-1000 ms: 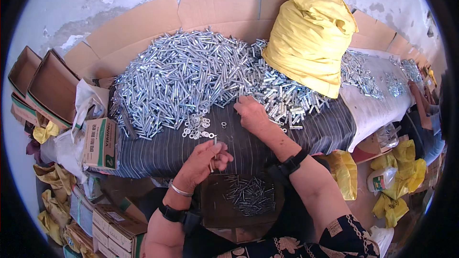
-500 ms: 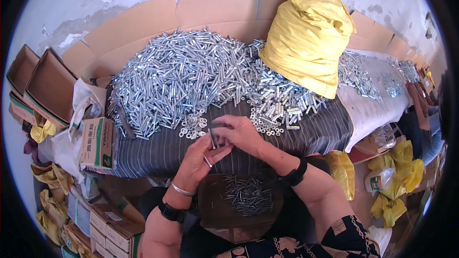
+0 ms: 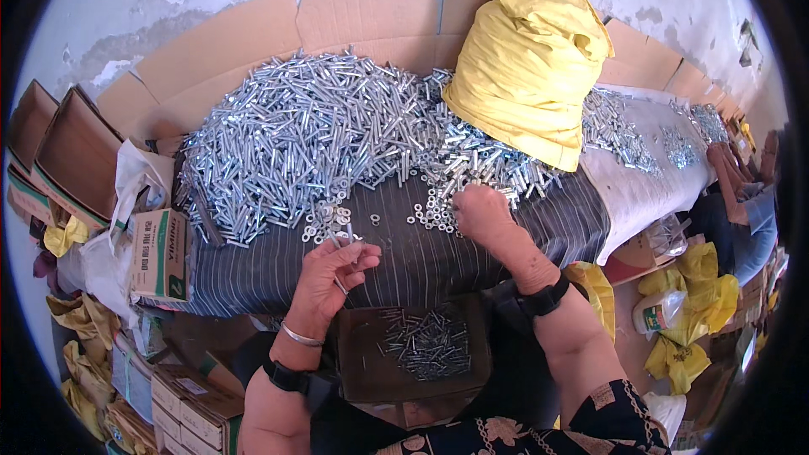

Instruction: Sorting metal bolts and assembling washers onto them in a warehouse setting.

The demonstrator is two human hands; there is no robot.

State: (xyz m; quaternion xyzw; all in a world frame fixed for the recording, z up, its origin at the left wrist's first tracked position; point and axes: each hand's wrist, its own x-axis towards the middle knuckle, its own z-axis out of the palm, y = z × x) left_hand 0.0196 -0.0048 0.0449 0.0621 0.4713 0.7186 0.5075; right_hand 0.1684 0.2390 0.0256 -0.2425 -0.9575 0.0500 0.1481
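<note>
My left hand (image 3: pixel 330 274) is closed around slim silver bolts (image 3: pixel 340 285); shiny ends stick out above and below the fingers, and I cannot tell exactly how many there are. Just beyond it lies a cluster of washers (image 3: pixel 324 221). To the right, my right hand (image 3: pixel 486 217) reaches down at the edge of a second group of washers (image 3: pixel 434 212) and short metal sleeves (image 3: pixel 480 164). Its fingers are bent together, with their tips hidden, so what they grip does not show. A big heap of silver metal sleeves (image 3: pixel 303 135) spreads behind both hands.
A full yellow sack (image 3: pixel 531 67) stands on the striped cloth (image 3: pixel 396 257) at the back. Below the table edge, a cardboard box (image 3: pixel 358 379) holds loose bolts (image 3: pixel 425 345). Cartons (image 3: pixel 160 253) stand at left. Another person (image 3: pixel 750 211) sits far right.
My hands were together and have parted. The right hand has moved right to the washers and sleeves; the left has shifted slightly left and down, still holding metal. The view has shifted slightly.
</note>
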